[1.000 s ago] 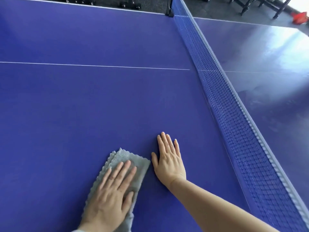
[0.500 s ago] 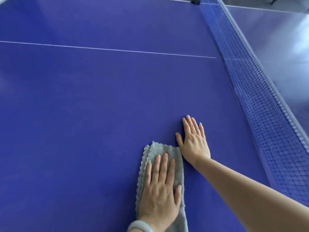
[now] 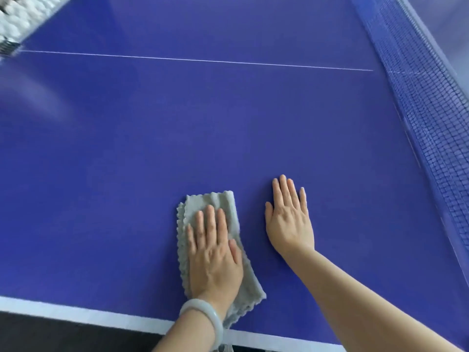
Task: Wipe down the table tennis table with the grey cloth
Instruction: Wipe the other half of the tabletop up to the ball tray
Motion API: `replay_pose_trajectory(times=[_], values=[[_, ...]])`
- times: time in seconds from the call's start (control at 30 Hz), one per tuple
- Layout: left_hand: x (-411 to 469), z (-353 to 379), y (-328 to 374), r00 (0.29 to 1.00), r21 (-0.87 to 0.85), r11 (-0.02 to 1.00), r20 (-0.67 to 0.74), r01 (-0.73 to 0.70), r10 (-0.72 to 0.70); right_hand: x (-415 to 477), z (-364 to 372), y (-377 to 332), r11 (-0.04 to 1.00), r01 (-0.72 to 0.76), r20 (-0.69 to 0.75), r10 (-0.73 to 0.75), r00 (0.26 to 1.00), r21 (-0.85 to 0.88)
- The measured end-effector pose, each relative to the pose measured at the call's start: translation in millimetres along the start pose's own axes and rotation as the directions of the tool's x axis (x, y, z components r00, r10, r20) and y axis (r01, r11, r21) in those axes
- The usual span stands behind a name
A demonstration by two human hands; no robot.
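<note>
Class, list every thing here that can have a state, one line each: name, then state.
table, blue top with a pale glare patch at left.
net, stretched upright across the table.
grey cloth, flat on the table near its white edge line, under the left hand.
left hand, open, straight fingers pressing the cloth.
right hand, open, flat on the table beside the cloth, not touching it.
bracelet, worn on the left wrist.

Two hands [image 3: 215, 255] [image 3: 289, 222], one grey cloth [image 3: 220, 199], one table tennis table [image 3: 203, 128], one net [image 3: 426, 102], one pale bracelet [image 3: 200, 311].
</note>
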State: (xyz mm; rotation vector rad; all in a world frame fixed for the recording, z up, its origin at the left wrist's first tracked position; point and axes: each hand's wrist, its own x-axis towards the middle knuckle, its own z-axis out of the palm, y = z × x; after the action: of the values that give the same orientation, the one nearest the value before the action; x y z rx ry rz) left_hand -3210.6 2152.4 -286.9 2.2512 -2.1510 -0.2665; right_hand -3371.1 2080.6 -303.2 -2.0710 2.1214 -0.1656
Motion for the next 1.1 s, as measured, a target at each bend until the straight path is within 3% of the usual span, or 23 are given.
replay_pose_trajectory(times=[0.13,0.23,0.33,0.43,0.53,0.6,0.67,0.73,0.83,0.93,1.0,1.1], values=[[-57,15,24,0.942,-0.033,0.942,-0.013,-0.335,0.335,-1,1,7,1.000,0.019,0.012,-0.019,1.000,0.008],[-59,11,-27,0.917,-0.064,0.915,-0.003,-0.398,0.399,-2,1,5,1.000,0.022,0.014,-0.022,1.000,-0.017],[-42,2,-111,0.964,0.016,0.966,-0.055,-0.258,0.259,-2,0,3,1.000,0.012,0.014,-0.012,1.000,-0.020],[-13,-12,-192,0.995,0.052,0.998,-0.086,0.045,-0.040,-3,-1,2,1.000,0.003,0.019,-0.003,1.000,-0.019],[13,-21,-214,0.912,-0.021,0.918,-0.109,0.395,-0.395,-3,-1,1,1.000,-0.002,0.012,0.002,1.000,-0.012],[20,-19,-180,0.875,-0.037,0.882,-0.107,0.470,-0.471,-2,0,2,1.000,-0.004,0.007,0.004,1.000,-0.001],[15,-12,-118,0.940,-0.031,0.947,-0.111,0.321,-0.322,-1,-1,2,1.000,-0.010,0.010,0.010,1.000,0.020],[0,1,-48,0.993,-0.041,0.999,-0.113,0.026,-0.031,-1,-2,3,0.999,-0.015,0.013,0.015,1.000,0.041],[-17,11,14,0.947,-0.075,0.944,-0.063,-0.320,0.316,-2,-3,4,0.998,-0.014,0.011,0.014,1.000,0.068],[-1,8,-14,0.831,-0.035,0.831,-0.007,-0.555,0.556,-1,-4,3,0.997,-0.011,0.016,0.010,1.000,0.078],[30,0,-59,0.816,0.011,0.816,0.004,-0.577,0.577,-1,-4,2,0.997,-0.017,0.027,0.015,1.000,0.076],[89,-13,-124,0.952,0.093,0.951,-0.052,-0.296,0.302,-1,-4,1,0.998,-0.019,0.030,0.018,0.999,0.051]])
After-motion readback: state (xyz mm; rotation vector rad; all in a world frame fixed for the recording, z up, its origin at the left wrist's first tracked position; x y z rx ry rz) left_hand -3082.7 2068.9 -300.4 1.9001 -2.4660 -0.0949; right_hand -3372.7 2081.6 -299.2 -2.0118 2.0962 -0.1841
